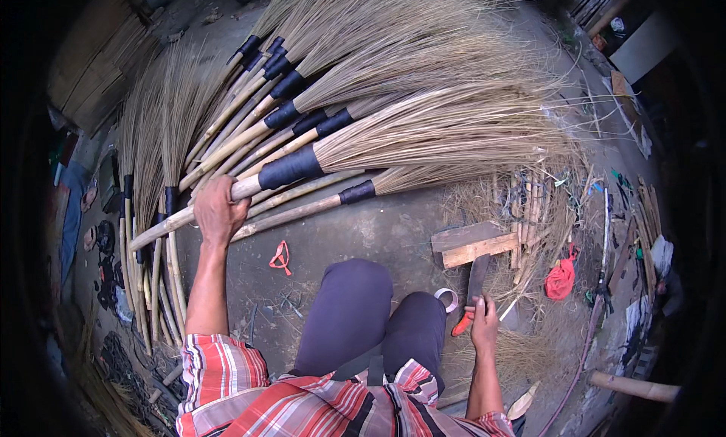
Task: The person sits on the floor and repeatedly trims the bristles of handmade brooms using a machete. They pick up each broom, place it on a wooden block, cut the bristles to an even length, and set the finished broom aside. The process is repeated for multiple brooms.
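In the head view, my left hand (219, 208) is closed round a broom (302, 163), whose bristles (446, 127) fan out to the right of my grip. I judge I'm placing or turning it, so the next move calls for a steady hold. Well right of that, my right hand (485, 329) touches a knife (478, 278); I can't tell whether it's closed. Just beyond my grip, stacked brooms (281, 117) crowd the way; rightward lies a wooden block (480, 249).
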`<state>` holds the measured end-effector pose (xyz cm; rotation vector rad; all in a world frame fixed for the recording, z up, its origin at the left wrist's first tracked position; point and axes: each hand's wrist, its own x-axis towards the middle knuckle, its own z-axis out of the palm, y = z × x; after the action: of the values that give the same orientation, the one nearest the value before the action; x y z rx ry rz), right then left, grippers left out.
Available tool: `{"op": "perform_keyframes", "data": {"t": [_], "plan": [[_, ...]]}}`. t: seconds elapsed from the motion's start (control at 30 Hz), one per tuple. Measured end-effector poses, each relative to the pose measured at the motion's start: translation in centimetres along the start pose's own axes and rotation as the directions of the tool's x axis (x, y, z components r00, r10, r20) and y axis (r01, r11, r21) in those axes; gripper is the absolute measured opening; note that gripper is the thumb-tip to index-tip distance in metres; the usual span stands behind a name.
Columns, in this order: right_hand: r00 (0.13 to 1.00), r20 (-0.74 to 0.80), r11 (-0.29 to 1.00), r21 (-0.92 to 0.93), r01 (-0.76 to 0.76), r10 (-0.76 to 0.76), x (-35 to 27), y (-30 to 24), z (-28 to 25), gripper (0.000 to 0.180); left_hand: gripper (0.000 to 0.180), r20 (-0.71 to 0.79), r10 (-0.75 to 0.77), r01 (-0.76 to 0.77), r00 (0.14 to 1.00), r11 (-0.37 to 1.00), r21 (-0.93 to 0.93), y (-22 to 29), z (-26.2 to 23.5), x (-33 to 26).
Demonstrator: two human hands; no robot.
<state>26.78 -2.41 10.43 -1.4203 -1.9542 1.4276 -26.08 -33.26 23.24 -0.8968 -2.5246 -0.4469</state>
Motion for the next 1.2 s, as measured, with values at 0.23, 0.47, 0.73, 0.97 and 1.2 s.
{"op": "perform_keyframes", "data": {"t": [0.23, 0.47, 0.73, 0.97, 1.2], "plan": [[0.888, 0.206, 0.805, 0.54, 0.247, -0.411, 7.7, -19.5, 8.5, 0.087, 0.037, 0.177, -0.081, 0.141, 0.981, 0.921, -0.362, 4.1, -9.7, 3.4], [0.897, -0.02, 0.132, 0.987, 0.087, -0.441, 10.2, -25.6, 13.8, 0.114, 0.058, 0.729, 0.583, 0.198, 0.359, 0.716, -0.669, 13.9, -3.8, -1.8], [0.99, 0.022, 0.166, 0.986, 0.001, -0.136, 6.1, -21.4, 18.4, 0.069, 0.125, 0.607, 0.575, 0.315, 0.548, 0.531, -0.787, 28.8, 1.1, 6.4], [0.935, -0.078, 0.724, 0.611, 0.319, -0.345, 0.6, -18.7, 19.8, 0.077, 0.051, 0.771, 0.488, 0.039, 0.408, 0.835, -0.549, 42.9, 4.1, 12.2], [0.999, -0.042, 0.33, 0.943, 0.043, -0.012, 13.7, -13.7, 4.7, 0.094, 0.036, 0.869, 0.482, -0.318, 0.115, 0.846, -0.427, 41.5, 6.2, 4.7]]}}
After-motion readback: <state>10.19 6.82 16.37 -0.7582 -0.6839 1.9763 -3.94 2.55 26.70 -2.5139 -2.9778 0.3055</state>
